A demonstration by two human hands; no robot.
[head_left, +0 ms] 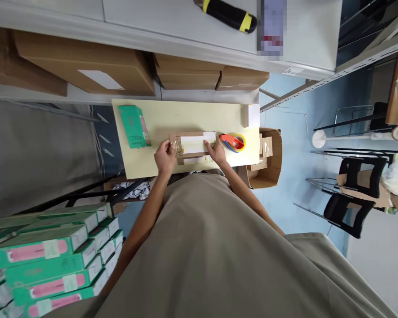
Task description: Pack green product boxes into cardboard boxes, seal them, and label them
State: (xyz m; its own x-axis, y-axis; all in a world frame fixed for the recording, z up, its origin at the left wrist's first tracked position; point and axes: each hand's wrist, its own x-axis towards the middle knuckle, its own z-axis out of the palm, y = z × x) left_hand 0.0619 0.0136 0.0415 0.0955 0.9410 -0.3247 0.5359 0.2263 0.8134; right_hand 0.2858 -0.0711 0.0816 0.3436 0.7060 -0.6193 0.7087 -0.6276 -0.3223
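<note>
A small brown cardboard box [192,155] lies on the pale yellow table [185,115] in front of me, with a white surface [195,144] showing along its top. My left hand [165,158] pinches the flap at the box's left end, where shiny clear tape and dark handwriting show. At the other end, my right hand [218,152] grips the box with its thumb on the white surface; its other fingers are partly hidden. Just right of that hand sits a red tape dispenser [232,141] with yellow and blue parts.
A green box [132,126] stands at the table's left, a white box [252,115] at its back right corner. Large cartons [189,75] fill the shelf behind; a utility knife [230,16] lies above. An open carton [275,159] stands right; green boxes [53,251] are stacked lower left.
</note>
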